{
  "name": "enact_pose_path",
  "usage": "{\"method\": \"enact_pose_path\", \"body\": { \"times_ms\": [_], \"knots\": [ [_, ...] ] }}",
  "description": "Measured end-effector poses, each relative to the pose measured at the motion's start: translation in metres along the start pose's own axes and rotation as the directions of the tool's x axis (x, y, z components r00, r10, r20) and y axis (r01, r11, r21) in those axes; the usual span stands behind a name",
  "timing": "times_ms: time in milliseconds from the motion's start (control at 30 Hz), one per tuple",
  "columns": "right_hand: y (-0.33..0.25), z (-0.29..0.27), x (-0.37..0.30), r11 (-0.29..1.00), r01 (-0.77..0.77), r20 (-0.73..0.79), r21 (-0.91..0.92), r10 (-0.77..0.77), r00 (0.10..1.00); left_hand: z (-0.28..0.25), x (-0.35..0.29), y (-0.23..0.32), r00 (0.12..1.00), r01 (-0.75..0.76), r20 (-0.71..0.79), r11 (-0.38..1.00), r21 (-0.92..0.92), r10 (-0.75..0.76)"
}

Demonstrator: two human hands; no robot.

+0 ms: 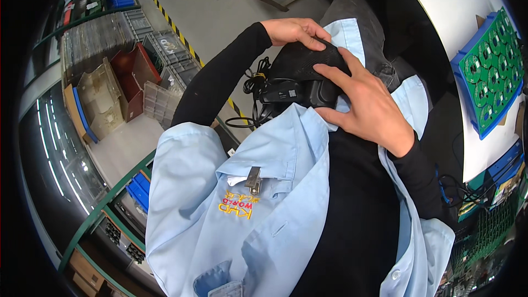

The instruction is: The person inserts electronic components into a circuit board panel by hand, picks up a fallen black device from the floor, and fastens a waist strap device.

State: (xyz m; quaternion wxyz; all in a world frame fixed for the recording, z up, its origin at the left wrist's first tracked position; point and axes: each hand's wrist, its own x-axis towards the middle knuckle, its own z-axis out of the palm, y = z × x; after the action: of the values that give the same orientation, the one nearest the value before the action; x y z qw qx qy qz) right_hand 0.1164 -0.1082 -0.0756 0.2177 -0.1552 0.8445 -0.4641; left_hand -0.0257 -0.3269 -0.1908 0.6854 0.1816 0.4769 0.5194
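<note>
A black mesh-fabric item (311,58), perhaps a pouch, lies over my lap. Fingers of my left hand (297,32) are curled over its far edge, with the thumb on top. From the right, my right hand (371,99) grips its side, thumb low and fingers bent over the mesh. Against its near side sits a black box-shaped device (285,94) with a small label. Black cable (254,83) is bundled beside the device and loops to the left. What lies under the mesh is hidden.
On the left stand a red bin (132,74), a cream bin (99,96) and stacked clear sheets (91,47). A panel of round green circuit boards (489,74) stands at right on a white table (473,157). Yellow-black floor tape (165,14) runs at the left.
</note>
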Motion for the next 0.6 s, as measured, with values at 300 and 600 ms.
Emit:
{"method": "enact_pose_path", "body": {
  "times_ms": [300, 600],
  "knots": [
    [0.015, 0.004, -0.01, 0.997, 0.082, -0.03, -0.005, -0.082, 0.996, 0.021, -0.008, 0.024, 0.988, 0.116, -0.134, 0.922, 0.371, -0.07],
    [0.009, 0.018, -0.017, 0.991, 0.11, -0.085, -0.078, -0.116, 0.99, 0.052, -0.016, 0.028, 0.922, 0.03, -0.286, 0.69, 0.723, 0.26]
  ]
}}
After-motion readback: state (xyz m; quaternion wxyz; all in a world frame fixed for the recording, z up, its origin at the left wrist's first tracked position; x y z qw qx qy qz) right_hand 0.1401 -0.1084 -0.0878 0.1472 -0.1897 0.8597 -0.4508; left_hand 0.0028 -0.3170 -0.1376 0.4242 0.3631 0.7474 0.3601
